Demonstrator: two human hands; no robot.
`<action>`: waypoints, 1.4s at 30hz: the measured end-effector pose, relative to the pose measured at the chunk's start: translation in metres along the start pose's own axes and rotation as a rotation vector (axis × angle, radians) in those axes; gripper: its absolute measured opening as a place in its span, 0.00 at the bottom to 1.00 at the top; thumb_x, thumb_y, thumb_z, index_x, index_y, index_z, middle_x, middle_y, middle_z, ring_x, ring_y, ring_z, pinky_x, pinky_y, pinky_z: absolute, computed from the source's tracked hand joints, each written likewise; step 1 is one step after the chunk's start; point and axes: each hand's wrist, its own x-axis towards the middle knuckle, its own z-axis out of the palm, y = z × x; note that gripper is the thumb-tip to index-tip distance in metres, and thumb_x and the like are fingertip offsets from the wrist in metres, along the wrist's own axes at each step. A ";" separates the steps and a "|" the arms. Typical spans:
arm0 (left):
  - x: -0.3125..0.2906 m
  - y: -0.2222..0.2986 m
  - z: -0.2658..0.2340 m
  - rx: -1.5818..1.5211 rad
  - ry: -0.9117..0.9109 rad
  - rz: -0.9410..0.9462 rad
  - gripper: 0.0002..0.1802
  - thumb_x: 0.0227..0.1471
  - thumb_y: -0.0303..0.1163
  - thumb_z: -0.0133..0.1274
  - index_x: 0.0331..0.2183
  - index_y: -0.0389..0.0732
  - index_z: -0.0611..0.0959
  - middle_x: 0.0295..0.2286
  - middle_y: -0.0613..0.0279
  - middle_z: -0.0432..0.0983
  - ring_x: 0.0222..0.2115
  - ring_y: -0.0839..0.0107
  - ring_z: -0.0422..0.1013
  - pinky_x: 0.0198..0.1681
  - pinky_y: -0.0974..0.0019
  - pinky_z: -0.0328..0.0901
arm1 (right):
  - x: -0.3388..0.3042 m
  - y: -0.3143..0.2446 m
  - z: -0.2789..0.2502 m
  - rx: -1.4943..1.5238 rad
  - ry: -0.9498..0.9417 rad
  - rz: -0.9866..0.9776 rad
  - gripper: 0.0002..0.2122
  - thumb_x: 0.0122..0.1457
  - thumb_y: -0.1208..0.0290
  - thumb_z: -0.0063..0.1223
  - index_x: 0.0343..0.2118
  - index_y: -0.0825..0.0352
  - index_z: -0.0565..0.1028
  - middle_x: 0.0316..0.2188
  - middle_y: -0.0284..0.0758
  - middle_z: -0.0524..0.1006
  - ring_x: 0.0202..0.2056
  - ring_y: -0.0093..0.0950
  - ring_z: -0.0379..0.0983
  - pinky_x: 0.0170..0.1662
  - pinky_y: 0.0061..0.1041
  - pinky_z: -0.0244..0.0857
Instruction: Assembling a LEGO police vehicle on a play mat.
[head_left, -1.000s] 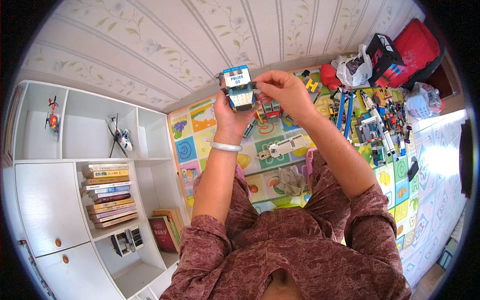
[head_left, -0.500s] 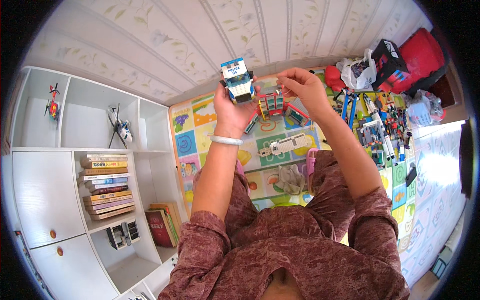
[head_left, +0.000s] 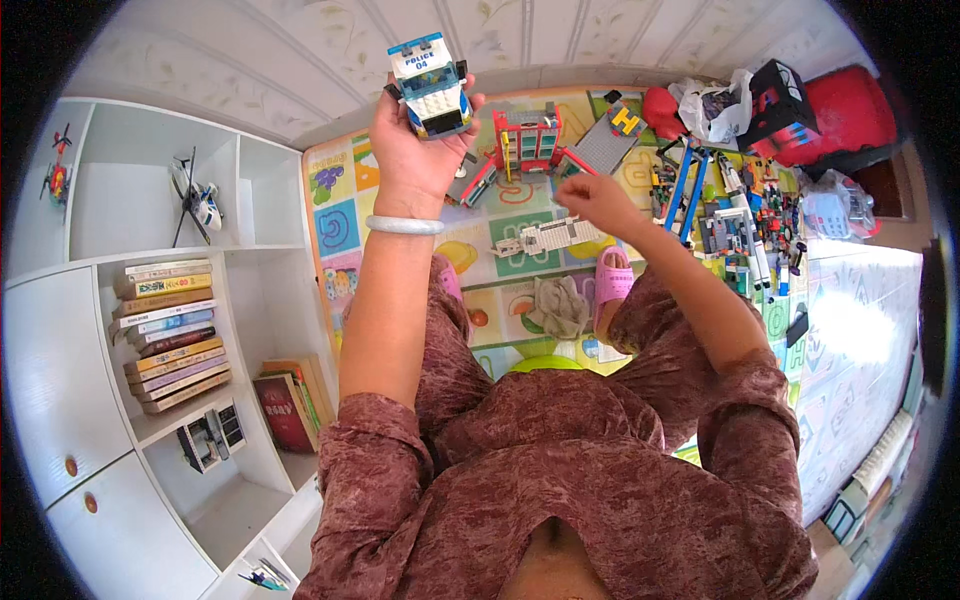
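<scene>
My left hand (head_left: 418, 165), with a pale bangle at its wrist, holds up a white and blue toy brick car (head_left: 431, 92). The car rests on the palm with my fingers around its sides, its dark windscreen facing me. To the right, my right hand (head_left: 608, 207) hangs above the mat with its fingers curled together; whether anything is between them I cannot make out. Nearest below it lies a long white brick piece (head_left: 560, 236). Beyond my hands stands a red and grey toy brick building (head_left: 528, 140), with a grey plate (head_left: 606, 145) bearing yellow bricks beside it.
Many loose bricks and part-built models (head_left: 735, 225) cover the patterned play mat (head_left: 338, 228) at right. Behind them are a white plastic bag (head_left: 718, 105) and a red bag (head_left: 835, 115). A white shelf unit (head_left: 65, 360) with books and toy helicopters stands at left. Pink slippers (head_left: 613, 280) are on my feet.
My left hand has moved left and up with the toy car. My right hand has come down and away from the car. The whole view has shifted somewhat.
</scene>
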 end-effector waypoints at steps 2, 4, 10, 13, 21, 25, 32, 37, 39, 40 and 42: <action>-0.002 0.002 -0.001 0.009 -0.005 0.013 0.29 0.55 0.48 0.34 0.49 0.37 0.73 0.42 0.45 0.73 0.35 0.55 0.71 0.32 0.60 0.68 | -0.005 0.045 0.020 -0.081 -0.019 0.047 0.11 0.54 0.63 0.55 0.30 0.68 0.77 0.24 0.38 0.77 0.25 0.29 0.73 0.31 0.28 0.67; -0.008 0.008 -0.003 -0.010 -0.009 0.026 0.29 0.55 0.48 0.34 0.48 0.36 0.73 0.42 0.44 0.73 0.36 0.55 0.71 0.33 0.60 0.68 | -0.014 0.075 0.035 -0.230 -0.092 0.076 0.12 0.52 0.62 0.53 0.29 0.68 0.77 0.25 0.43 0.77 0.28 0.38 0.75 0.34 0.33 0.68; -0.020 0.023 -0.009 -0.027 0.042 0.047 0.29 0.57 0.51 0.34 0.47 0.39 0.75 0.39 0.48 0.76 0.34 0.51 0.75 0.29 0.58 0.71 | -0.054 0.113 0.066 -0.782 -0.473 0.155 0.10 0.50 0.64 0.50 0.28 0.63 0.78 0.27 0.42 0.78 0.33 0.42 0.75 0.36 0.39 0.68; -0.009 0.012 -0.006 -0.044 0.000 0.011 0.29 0.57 0.51 0.35 0.47 0.39 0.75 0.40 0.48 0.76 0.35 0.51 0.75 0.29 0.59 0.70 | -0.053 0.171 0.073 -0.845 -0.525 0.023 0.10 0.50 0.64 0.49 0.29 0.63 0.78 0.27 0.42 0.78 0.33 0.44 0.75 0.36 0.42 0.67; -0.018 0.020 -0.012 -0.059 0.004 0.022 0.28 0.58 0.50 0.34 0.48 0.40 0.75 0.41 0.46 0.76 0.35 0.49 0.75 0.31 0.58 0.70 | -0.041 0.195 0.143 -0.780 -0.482 -0.014 0.11 0.50 0.64 0.47 0.24 0.67 0.77 0.25 0.46 0.77 0.30 0.46 0.74 0.34 0.44 0.67; -0.027 0.029 -0.018 -0.054 0.029 0.037 0.27 0.59 0.49 0.34 0.49 0.41 0.74 0.42 0.44 0.75 0.36 0.47 0.74 0.31 0.57 0.70 | -0.048 0.187 0.168 -0.755 -0.551 0.052 0.10 0.48 0.67 0.49 0.25 0.69 0.78 0.28 0.48 0.78 0.32 0.45 0.77 0.36 0.43 0.70; -0.033 0.033 -0.020 -0.072 0.029 0.027 0.26 0.57 0.47 0.36 0.49 0.42 0.74 0.42 0.42 0.74 0.35 0.46 0.74 0.32 0.55 0.69 | -0.041 0.192 0.188 -0.665 -0.487 0.017 0.10 0.47 0.66 0.52 0.23 0.69 0.78 0.26 0.46 0.78 0.30 0.44 0.76 0.35 0.41 0.70; -0.031 0.026 -0.019 -0.072 0.025 0.008 0.27 0.56 0.46 0.37 0.50 0.39 0.73 0.42 0.42 0.74 0.35 0.47 0.74 0.32 0.56 0.70 | -0.015 0.207 0.208 0.047 -0.343 0.528 0.11 0.51 0.66 0.51 0.20 0.69 0.75 0.20 0.41 0.76 0.24 0.36 0.75 0.28 0.34 0.69; -0.037 0.031 -0.020 -0.057 0.035 0.019 0.28 0.56 0.46 0.36 0.51 0.38 0.72 0.42 0.42 0.74 0.35 0.46 0.74 0.33 0.56 0.70 | -0.002 0.189 0.227 0.320 -0.277 0.718 0.09 0.53 0.66 0.52 0.23 0.66 0.75 0.21 0.37 0.76 0.22 0.30 0.73 0.26 0.29 0.69; -0.041 0.033 -0.019 -0.050 0.033 0.025 0.28 0.56 0.46 0.35 0.51 0.38 0.71 0.42 0.41 0.74 0.35 0.46 0.74 0.34 0.56 0.70 | 0.004 0.178 0.233 0.587 -0.193 0.910 0.08 0.55 0.65 0.53 0.26 0.64 0.74 0.22 0.32 0.76 0.21 0.24 0.72 0.24 0.25 0.68; -0.040 0.030 -0.014 -0.067 0.029 0.022 0.29 0.56 0.46 0.34 0.52 0.37 0.71 0.42 0.41 0.74 0.35 0.46 0.74 0.35 0.55 0.69 | 0.006 0.193 0.237 0.733 -0.124 0.932 0.07 0.55 0.66 0.54 0.28 0.63 0.74 0.23 0.32 0.76 0.21 0.24 0.71 0.24 0.25 0.69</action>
